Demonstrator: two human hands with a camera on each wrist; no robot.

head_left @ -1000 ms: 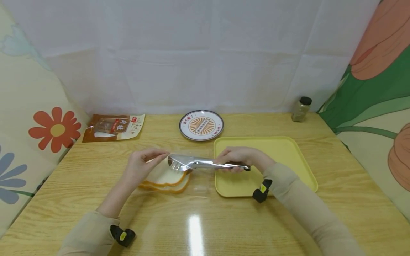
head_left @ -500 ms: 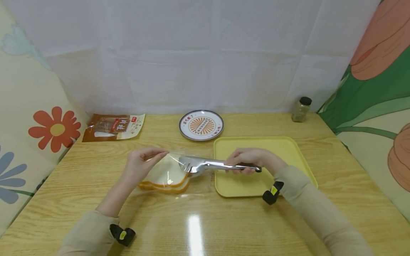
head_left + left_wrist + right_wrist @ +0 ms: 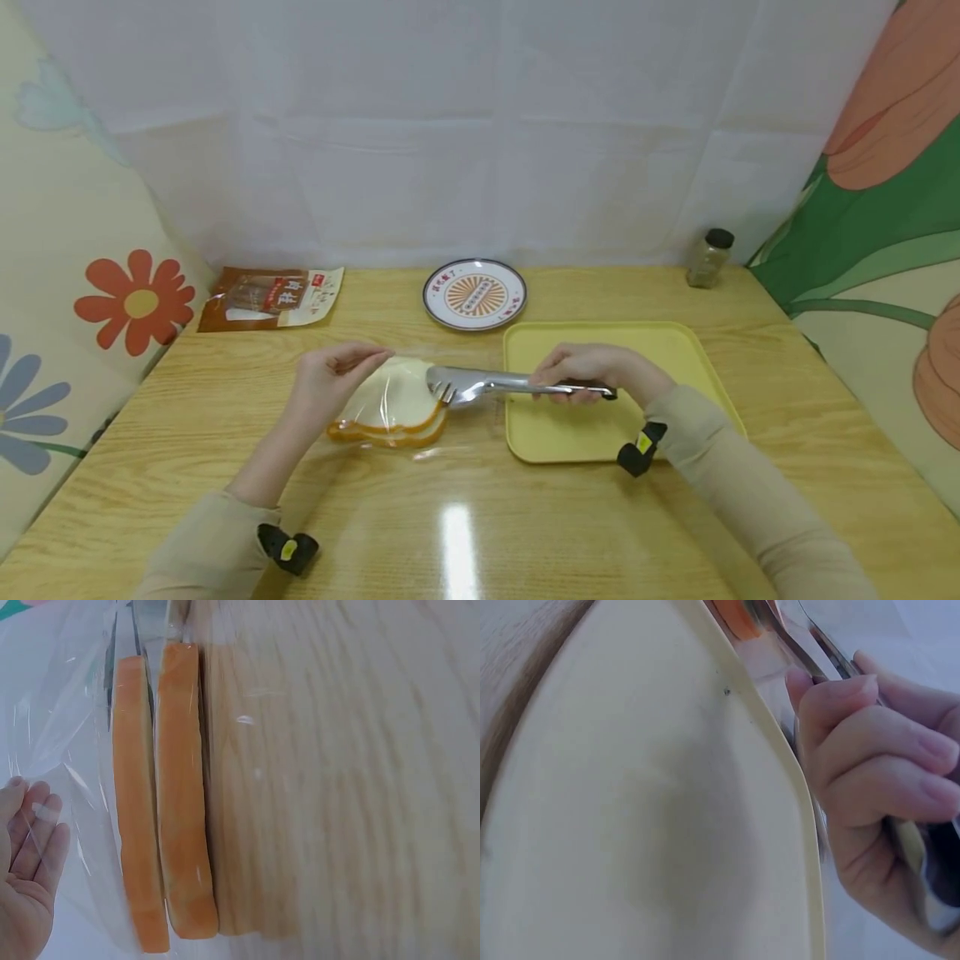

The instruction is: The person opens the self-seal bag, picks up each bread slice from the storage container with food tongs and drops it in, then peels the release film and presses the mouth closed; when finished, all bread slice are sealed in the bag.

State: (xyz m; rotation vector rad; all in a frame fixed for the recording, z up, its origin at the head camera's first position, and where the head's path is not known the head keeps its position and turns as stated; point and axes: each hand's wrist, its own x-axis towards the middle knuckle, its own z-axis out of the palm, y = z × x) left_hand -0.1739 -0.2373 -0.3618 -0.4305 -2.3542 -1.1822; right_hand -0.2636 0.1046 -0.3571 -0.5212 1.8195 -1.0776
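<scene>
Two slices of bread lie stacked inside a clear plastic bag on the table. My left hand pinches the film of the bag at its upper edge between thumb and fingers. My right hand grips metal tongs with a dark handle end, held over the tray's left side. The head of the tongs reaches the right edge of the bread. In the left wrist view, the tongs' arms appear at either side of the upper slice's end; whether they squeeze it, I cannot tell.
A yellow tray lies under my right hand. Behind stands a round patterned plate. At the back left is a brown packet; a small jar with a black lid stands at the back right.
My right hand and the tongs have shifted to the right, so the tongs' head now sits at the bread's right edge. My left hand has barely moved and still holds the bag.
</scene>
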